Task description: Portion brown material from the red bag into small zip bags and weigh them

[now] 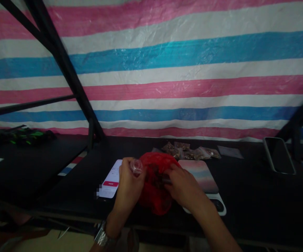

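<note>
Centrally, a red bag (160, 204) is set at the near side of the black worktop (253, 203), its mouth spread open and dark contents (155, 177) shown inside. By the left hand (130, 180), a small clear plastic packet (136, 166) is held upright, the grip being curled around it with thumb and fingers closed, just beside the bag's left edge. By the right hand (184, 185), the bag's opening is entered from the other side; its fingers are bent over the dark contents, but whether any piece is pinched in that grip cannot be told. A metal-banded watch (102, 235) is worn on the left wrist. Beneath the right forearm, a white scale (221, 204) with a pinkish plate (200, 171) is partly covered. To the left of the left hand, a phone with a lit screen (111, 182) is laid flat, its near end blurred out by blocks. Behind the bag, several filled clear packets (201, 153) are heaped together, with a flat pale packet (230, 152) placed to their right. Farther right, a dark-screened phone (279, 155) is seen. The background is filled by a striped plastic sheet (167, 82), crossed by black metal bars (71, 75).
</note>
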A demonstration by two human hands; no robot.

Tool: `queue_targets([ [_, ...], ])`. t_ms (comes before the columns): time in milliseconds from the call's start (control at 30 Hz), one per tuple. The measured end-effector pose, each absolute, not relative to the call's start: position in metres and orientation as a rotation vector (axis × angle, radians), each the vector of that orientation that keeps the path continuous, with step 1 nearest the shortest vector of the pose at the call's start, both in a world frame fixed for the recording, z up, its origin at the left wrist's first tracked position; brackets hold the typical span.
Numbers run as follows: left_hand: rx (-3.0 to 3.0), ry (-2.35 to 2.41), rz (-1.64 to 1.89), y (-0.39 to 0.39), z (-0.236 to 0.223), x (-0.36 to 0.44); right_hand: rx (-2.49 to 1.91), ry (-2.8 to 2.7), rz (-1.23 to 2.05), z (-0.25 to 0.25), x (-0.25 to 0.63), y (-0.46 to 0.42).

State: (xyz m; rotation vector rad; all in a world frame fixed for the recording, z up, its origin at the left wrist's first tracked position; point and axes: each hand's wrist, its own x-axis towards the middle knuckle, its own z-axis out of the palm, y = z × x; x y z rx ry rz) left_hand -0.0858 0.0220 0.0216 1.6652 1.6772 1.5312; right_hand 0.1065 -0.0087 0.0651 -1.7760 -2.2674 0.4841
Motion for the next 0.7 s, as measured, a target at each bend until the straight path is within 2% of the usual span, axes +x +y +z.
queue_targets([
  [200, 1.451, 1.543, 1.108, 0.008, 0.006, -0.089, -1.787, -2.248, 0.461, 0.057, 0.106, 0.001],
  [467, 1.409, 1.367, 1.228, 0.004, 0.022, -0.100, -1.320, -2.234, 0.543, 0.050, 0.078, 0.000],
  [700, 1.429, 1.445, 1.225, -0.004, 0.035, -0.111, -1.445, -2.289, 0.474, 0.040, 0.067, 0.003],
])
